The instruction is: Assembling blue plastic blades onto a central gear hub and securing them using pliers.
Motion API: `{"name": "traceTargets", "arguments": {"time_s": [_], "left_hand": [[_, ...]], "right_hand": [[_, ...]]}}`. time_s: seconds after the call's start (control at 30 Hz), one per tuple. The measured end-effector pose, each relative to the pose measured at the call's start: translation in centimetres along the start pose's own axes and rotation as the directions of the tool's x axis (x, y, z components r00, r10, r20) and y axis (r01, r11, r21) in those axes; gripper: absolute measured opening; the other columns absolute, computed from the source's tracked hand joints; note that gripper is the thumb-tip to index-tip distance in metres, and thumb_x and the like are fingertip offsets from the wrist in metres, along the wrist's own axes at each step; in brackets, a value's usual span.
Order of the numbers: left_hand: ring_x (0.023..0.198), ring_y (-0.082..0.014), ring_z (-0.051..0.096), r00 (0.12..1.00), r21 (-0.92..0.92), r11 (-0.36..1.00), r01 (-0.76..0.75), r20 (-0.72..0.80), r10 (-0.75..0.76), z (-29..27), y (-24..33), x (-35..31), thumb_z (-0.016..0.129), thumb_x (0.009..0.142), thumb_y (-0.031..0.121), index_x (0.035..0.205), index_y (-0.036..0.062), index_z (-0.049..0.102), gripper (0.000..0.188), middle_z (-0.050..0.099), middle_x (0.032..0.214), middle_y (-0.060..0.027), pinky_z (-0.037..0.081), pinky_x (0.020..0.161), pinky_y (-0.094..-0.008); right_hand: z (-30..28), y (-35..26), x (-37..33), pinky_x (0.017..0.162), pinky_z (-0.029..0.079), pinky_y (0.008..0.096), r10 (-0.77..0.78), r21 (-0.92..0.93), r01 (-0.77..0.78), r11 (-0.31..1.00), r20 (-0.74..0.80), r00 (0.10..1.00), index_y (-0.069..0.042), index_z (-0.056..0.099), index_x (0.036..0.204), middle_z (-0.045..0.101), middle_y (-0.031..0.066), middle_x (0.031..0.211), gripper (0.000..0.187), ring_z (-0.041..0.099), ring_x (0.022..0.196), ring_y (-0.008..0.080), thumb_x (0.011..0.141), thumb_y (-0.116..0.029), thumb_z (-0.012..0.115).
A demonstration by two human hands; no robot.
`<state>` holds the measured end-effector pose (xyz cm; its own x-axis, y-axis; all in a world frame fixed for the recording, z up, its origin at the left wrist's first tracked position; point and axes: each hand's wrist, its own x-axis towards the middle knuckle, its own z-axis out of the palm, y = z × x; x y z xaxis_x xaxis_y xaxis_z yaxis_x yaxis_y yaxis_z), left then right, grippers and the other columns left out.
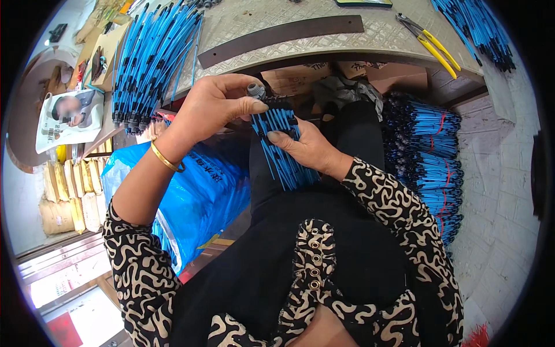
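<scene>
Over my lap, my right hand (pixel 309 147) is closed round a bundle of thin blue sticks with black ends (pixel 280 147). Its thumb presses across the front of them, and the lower ends fan out toward my body. At the bundle's black upper end, my left hand (pixel 217 107) is closed, with thumb and fingers around a small grey ring-shaped piece (pixel 254 91) with a hole in its middle. Whether that piece is joined to the sticks I cannot tell. The left thumb tip lies just above the bundle's top, and a gold bangle circles that wrist.
A worktable (pixel 260 20) ahead carries a long dark flat strip (pixel 280 39), yellow-handled pliers (pixel 437 49) and a large pile of blue sticks (pixel 153 63) at left. More tied bundles (pixel 436 156) are stacked at right. A blue plastic bag (pixel 199 185) stands left of my legs.
</scene>
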<state>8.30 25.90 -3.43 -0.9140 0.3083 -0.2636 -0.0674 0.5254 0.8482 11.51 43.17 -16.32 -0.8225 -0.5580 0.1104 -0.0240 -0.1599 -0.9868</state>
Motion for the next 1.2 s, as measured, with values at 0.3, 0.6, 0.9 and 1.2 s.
{"name": "traceTargets", "arguments": {"time_s": [0.3,0.6,0.9,1.2], "left_hand": [[0.064,-0.0044,0.053,0.999,-0.006,0.999,-0.041,0.025,0.041,0.6,0.4,0.0,0.068,0.078,0.011,0.104,-0.0031,0.061,0.03,0.061,0.074,-0.0007,0.046,0.059,-0.0192],[0.065,-0.0042,0.053,0.995,-0.042,0.996,-0.083,0.05,0.085,-0.1,-0.2,-0.4,0.067,0.079,0.011,0.104,-0.0024,0.061,0.029,0.061,0.075,-0.0006,0.046,0.058,-0.0186],[0.064,-0.0037,0.053,0.994,-0.04,0.998,-0.039,0.103,0.043,-0.9,-0.2,-1.0,0.066,0.08,0.011,0.103,-0.0009,0.061,0.026,0.059,0.073,0.0002,0.043,0.056,-0.0172],[0.062,-0.0028,0.053,1.0,-0.025,0.999,-0.025,-0.002,0.025,0.1,0.8,-1.5,0.064,0.081,0.009,0.099,-0.0006,0.061,0.021,0.058,0.069,0.0009,0.042,0.053,-0.0173]], "right_hand": [[0.4,-0.2,-1.0,0.074,0.045,0.0239,-0.009,-0.007,0.008,1.0,-0.226,0.974,-0.001,0.052,0.106,0.06,0.0037,0.09,0.038,0.055,0.083,0.0081,0.09,-0.036,0.052],[-1.8,-0.1,0.6,0.077,0.044,0.0236,0.154,0.273,-0.199,0.941,0.181,0.972,-0.003,0.055,0.103,0.059,0.0024,0.091,0.046,0.055,0.083,0.0084,0.09,-0.046,0.048],[-1.6,-0.1,1.1,0.081,0.043,0.0225,0.243,0.285,-0.339,0.897,0.323,0.915,-0.005,0.055,0.11,0.059,0.0016,0.094,0.05,0.053,0.087,0.0076,0.089,-0.05,0.047],[-0.6,-0.8,0.7,0.081,0.045,0.0246,0.253,0.214,-0.294,0.932,0.202,0.946,-0.002,0.051,0.115,0.059,0.0034,0.101,0.049,0.056,0.09,0.009,0.09,-0.044,0.048]]}}
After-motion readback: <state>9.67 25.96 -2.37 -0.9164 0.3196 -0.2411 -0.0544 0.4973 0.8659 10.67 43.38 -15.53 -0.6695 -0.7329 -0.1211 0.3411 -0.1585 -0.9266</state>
